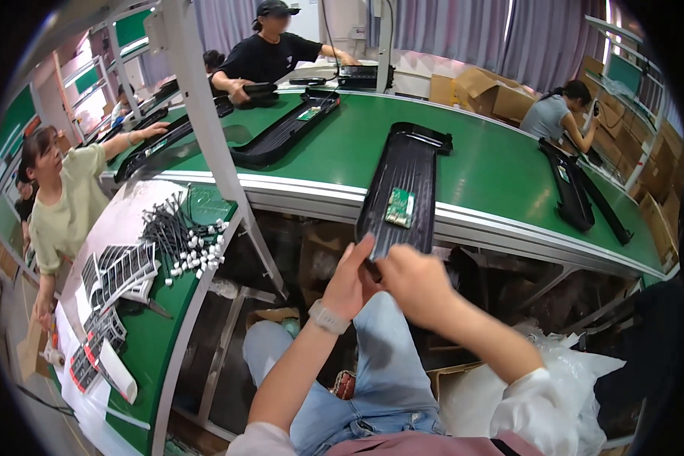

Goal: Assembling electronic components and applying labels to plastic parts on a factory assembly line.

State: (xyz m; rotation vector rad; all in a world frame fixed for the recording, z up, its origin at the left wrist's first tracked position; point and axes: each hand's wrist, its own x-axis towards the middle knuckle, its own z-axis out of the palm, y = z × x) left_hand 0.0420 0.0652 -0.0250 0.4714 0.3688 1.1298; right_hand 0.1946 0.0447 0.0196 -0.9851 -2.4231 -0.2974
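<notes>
Pink cloth (pixel 471 444) lies nearest, over one pair of pale jeans (pixel 391 342); one white bag (pixel 577 372) sits to the right. Above the knees, the left hand (pixel 349 281) grips the near end of one black shell (pixel 399 167), thumb on top; the right hand (pixel 418 283), blurred, is curled at that same end, and I cannot tell what its fingers pinch. This shell points away from the person, its long axis running up and slightly right, the far end over the green bench (pixel 486 167), where one tab juts right; whether it touches the bench is unclear. One green board (pixel 400 207) lies inside, nearer the hands. On the left, one side table (pixel 184 300) bears a heap of cables (pixel 167 228) with white plugs, too many to count, and several slatted parts (pixel 121 273). Farther along the bench, one right-hand shell (pixel 574 197) slants from upper left to lower right, holding one board, with one loose bar (pixel 604 205) beside it. Two more shells (pixel 281 140) left of centre slant up rightward, one board each. Three co-workers show clearly: left, far behind the bench, and seated right.
</notes>
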